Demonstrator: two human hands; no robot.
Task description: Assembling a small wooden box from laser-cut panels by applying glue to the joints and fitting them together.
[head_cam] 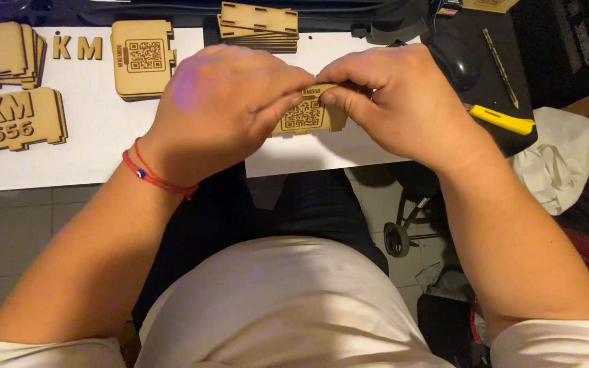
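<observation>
Seen from above, a seated person holds a small wooden panel (pixel 306 112) with both hands, just over the near edge of a white table (pixel 97 136). The panel is thin, pale and laser-cut, with an engraved square code pattern on its face. The left hand (pixel 223 109) covers the panel's left side, its fingers (pixel 277 112) pressed together on the top edge and face. The right hand (pixel 397 99) pinches the panel's upper right corner, fingers closed on it. A red string bracelet (pixel 155 174) circles the left wrist.

Left of the held panel, three lots of similar wooden pieces lie on the table: one stack bearing a code pattern (pixel 142 58), one stack of plain pieces (pixel 1 54) at the far left, and one notched piece with raised letters and digits (pixel 15 123) nearer the table edge. Two loose cut-out letters (pixel 76 48) lie between the far-left stack and the code stack. Beyond the held panel sits a fourth stack of slotted pieces (pixel 259 26).

Right of the held panel, one dark computer mouse (pixel 455 58) rests on a black mat, with one yellow utility knife (pixel 500 120) and one pencil (pixel 500 67) close by. A white cloth (pixel 557 160) lies further right. The hands hide most of the held panel.
</observation>
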